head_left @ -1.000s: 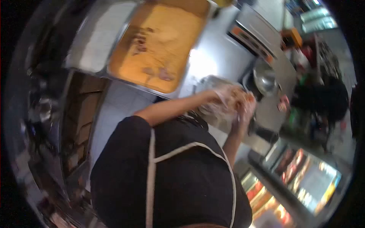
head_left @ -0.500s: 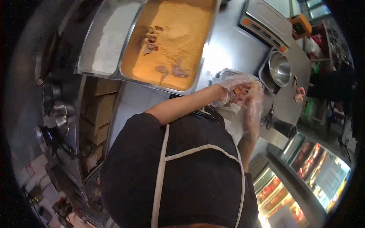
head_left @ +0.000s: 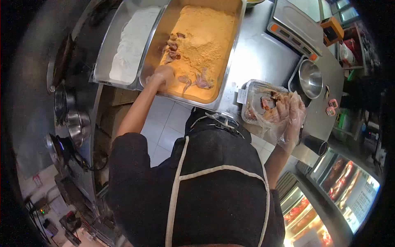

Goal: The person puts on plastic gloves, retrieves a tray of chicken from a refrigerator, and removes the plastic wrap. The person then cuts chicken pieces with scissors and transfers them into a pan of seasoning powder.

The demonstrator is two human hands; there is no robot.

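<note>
Left hand (head_left: 163, 77) reaches over powder (head_left: 205, 39) at eleven o'clock; right hand (head_left: 291, 116) curls over meat (head_left: 266, 103) at three; both grips unclear.

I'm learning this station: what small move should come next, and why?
Probably the left hand should draw orange powder over the meat pieces beside it, since they show dark and largely uncovered.
</note>
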